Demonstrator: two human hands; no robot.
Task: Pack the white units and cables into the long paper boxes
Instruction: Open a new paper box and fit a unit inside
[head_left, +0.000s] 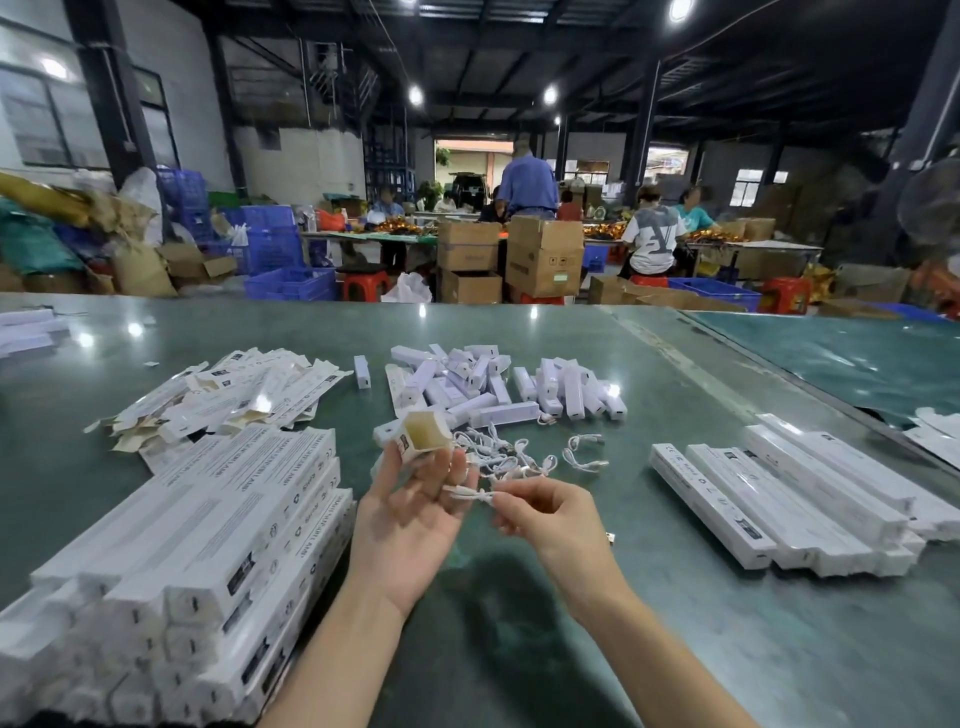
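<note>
With stacks of closed boxes (197, 545) left and right (789, 499) of the fingers, much seems packed, yet loose white units (498, 389) and cables (524, 454) lie beyond them; left hand (410, 514) grips an open box (423, 434), right hand (550, 512) pinches a cable (475, 494).

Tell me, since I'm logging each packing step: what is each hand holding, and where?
Left hand holds the long white paper box near its open end; right hand pinches a thin white cable at one end.
</note>
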